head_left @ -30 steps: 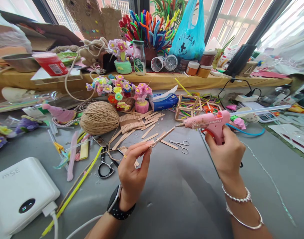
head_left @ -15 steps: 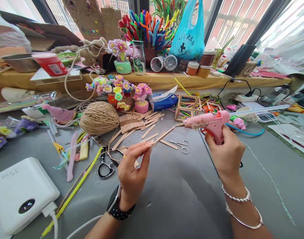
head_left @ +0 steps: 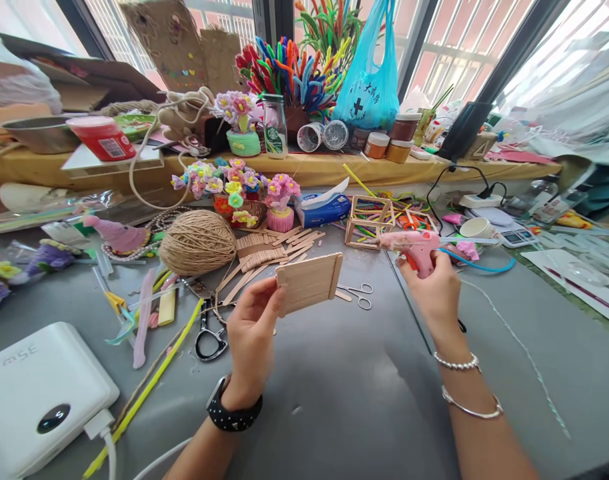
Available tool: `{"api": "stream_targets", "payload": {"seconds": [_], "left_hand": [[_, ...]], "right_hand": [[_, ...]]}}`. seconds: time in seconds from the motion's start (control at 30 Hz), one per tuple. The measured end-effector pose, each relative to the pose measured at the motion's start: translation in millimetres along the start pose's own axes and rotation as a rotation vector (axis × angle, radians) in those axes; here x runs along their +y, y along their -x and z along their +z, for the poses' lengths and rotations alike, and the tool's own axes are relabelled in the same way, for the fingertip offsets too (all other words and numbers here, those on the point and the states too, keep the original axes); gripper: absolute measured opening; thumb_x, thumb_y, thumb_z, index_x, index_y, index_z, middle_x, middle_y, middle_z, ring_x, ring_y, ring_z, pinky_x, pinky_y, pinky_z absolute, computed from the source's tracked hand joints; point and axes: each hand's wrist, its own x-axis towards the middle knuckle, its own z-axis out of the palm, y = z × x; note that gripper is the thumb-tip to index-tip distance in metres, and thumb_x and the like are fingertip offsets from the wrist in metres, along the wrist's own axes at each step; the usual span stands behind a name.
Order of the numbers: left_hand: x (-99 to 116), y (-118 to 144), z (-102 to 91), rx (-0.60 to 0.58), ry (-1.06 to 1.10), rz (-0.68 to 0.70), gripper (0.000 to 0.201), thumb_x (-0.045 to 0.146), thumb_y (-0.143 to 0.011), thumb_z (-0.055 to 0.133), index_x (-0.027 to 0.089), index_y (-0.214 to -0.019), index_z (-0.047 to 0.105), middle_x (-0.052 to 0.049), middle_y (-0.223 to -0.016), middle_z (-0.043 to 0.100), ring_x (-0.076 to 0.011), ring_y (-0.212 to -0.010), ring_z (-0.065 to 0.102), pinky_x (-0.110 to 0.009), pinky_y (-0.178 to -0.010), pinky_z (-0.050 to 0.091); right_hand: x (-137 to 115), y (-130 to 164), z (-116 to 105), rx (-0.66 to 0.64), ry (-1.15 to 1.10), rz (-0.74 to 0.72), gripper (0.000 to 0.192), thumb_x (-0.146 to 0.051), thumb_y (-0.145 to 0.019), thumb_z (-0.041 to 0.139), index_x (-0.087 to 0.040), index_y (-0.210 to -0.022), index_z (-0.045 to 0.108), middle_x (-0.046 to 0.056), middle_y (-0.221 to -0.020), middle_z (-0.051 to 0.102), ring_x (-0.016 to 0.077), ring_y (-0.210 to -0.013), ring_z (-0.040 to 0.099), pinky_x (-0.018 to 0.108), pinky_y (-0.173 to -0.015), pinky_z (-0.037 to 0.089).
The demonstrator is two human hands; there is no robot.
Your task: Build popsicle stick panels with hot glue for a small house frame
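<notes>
My left hand [head_left: 254, 327] pinches the left edge of a small flat panel of popsicle sticks [head_left: 309, 283], held tilted above the grey table with its broad face toward me. In my right hand [head_left: 437, 287] is a pink hot glue gun [head_left: 417, 250], its nozzle pointing left, a clear glue stick [head_left: 469, 241] jutting from its back. A gap separates the nozzle from the panel. Behind the panel lie loose popsicle sticks [head_left: 262, 250], and small silver scissors [head_left: 362, 295] rest to its right.
A ball of twine [head_left: 198, 243] and black-handled scissors [head_left: 210, 340] lie left of my left hand. A white power bank [head_left: 47, 393] occupies the near left. At the back stand a stick frame [head_left: 367, 223], a blue tissue pack [head_left: 324, 208] and pipe-cleaner flowers [head_left: 282, 193].
The panel, seen edge-on before, now turns its broad face toward me. My right hand has drawn the glue gun back, so its nozzle no longer meets the panel.
</notes>
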Motion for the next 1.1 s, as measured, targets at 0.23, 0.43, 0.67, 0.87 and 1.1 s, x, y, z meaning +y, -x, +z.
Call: {"api": "stream_targets", "payload": {"seconds": [0.23,0.43,0.67,0.87,1.1], "left_hand": [[5.0,-8.8,-0.6,0.021,0.172,-0.183,0.019,0.025,-0.061,0.072,0.021,-0.078,0.066,0.002,-0.079,0.066,-0.0097,-0.069,0.057,-0.017,-0.058,0.044],[14.8,-19.1,-3.1,0.099,0.274,-0.2,0.019,0.024,-0.059,0.072,0.02,-0.077,0.065,0.003,-0.077,0.066,-0.0103,-0.069,0.058,-0.019,-0.059,0.044],[16.5,-27.6,-11.7,0.246,0.306,-0.218,0.015,0.018,-0.062,0.069,0.021,-0.076,0.063,0.003,-0.078,0.064,-0.0086,-0.068,0.058,-0.018,-0.058,0.046],[18.4,-29.7,-13.6,0.253,0.329,-0.23,0.011,0.015,-0.067,0.065,0.021,-0.076,0.062,0.003,-0.078,0.063,-0.0083,-0.068,0.058,-0.018,-0.057,0.047],[19.7,-32.1,-15.1,0.257,0.318,-0.19,0.013,0.017,-0.065,0.066,0.021,-0.076,0.062,0.004,-0.079,0.062,-0.0083,-0.069,0.057,-0.018,-0.059,0.045]], "right_hand": [[18.5,-2.9,19.1,-0.177,0.18,-0.016,0.034,-0.043,-0.067,0.054,-0.013,-0.082,0.054,0.01,-0.08,0.056,0.0226,-0.078,0.049,0.032,-0.07,0.038],[26.9,-2.0,23.9,-0.249,0.307,0.056,0.037,-0.042,-0.07,0.049,-0.011,-0.089,0.057,0.014,-0.087,0.059,0.0272,-0.083,0.052,0.033,-0.066,0.037],[34.9,-3.3,31.0,-0.359,0.374,0.055,0.034,-0.039,-0.07,0.051,-0.009,-0.084,0.059,0.014,-0.082,0.062,0.0255,-0.079,0.054,0.03,-0.063,0.037],[30.8,2.8,36.2,-0.379,0.4,0.029,0.036,-0.037,-0.071,0.053,-0.01,-0.095,0.055,0.013,-0.092,0.058,0.0244,-0.089,0.052,0.029,-0.071,0.037],[24.7,3.0,27.3,-0.27,0.42,0.025,0.052,-0.056,-0.066,0.055,-0.011,-0.091,0.054,0.016,-0.093,0.055,0.0307,-0.089,0.05,0.036,-0.067,0.038]]}}
